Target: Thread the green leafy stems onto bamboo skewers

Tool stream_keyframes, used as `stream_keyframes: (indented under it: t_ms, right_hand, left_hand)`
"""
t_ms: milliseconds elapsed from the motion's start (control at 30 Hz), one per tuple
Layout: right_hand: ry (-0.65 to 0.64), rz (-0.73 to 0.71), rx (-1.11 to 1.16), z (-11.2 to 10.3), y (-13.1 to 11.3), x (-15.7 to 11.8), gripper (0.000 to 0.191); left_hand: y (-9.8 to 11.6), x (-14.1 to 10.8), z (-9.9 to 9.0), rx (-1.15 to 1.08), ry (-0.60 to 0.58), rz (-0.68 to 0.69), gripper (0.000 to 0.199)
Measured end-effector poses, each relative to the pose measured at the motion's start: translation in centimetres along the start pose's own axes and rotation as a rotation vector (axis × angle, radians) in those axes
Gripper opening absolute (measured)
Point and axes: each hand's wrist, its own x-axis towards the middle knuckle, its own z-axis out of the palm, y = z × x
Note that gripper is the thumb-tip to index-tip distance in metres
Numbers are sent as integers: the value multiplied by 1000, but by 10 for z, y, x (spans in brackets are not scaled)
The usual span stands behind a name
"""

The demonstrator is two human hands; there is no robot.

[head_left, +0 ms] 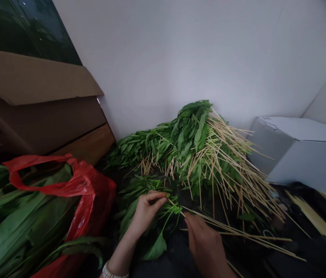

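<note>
My left hand (148, 211), with a beaded bracelet (113, 272) at its wrist, pinches a green stem at the tip of a thin wooden skewer (172, 202). My right hand (205, 240) grips this skewer lower down, fingers bent around it. Between the two hands, a bunch of green stems (176, 209) is gathered on the skewer. One broad leaf (155, 247) hangs below on its stalk. Under and behind my left hand lie loose leafy greens (132, 193). Several bare skewers (255, 236) lie to the right, partly behind my right hand.
Skewered leafy greens (191, 131) are heaped against the white wall (163, 61), sticks pointing right. At left stand a red plastic bag (86, 181) of large leaves (15, 220) and a cardboard box (35, 116). A white box (307, 154) and more skewers (319, 224) are at right.
</note>
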Motion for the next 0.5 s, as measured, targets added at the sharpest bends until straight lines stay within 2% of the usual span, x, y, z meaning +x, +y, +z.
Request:
stream_keyframes:
  t_ms: [300, 500]
  right_hand:
    - [-42, -16, -19, 3, 1, -1, 32]
    - [15, 4, 16, 0, -4, 2, 33]
  left_hand:
    - [-3, 0, 3, 39, -35, 15, 13]
    - [-2, -1, 2, -53, -35, -95, 21]
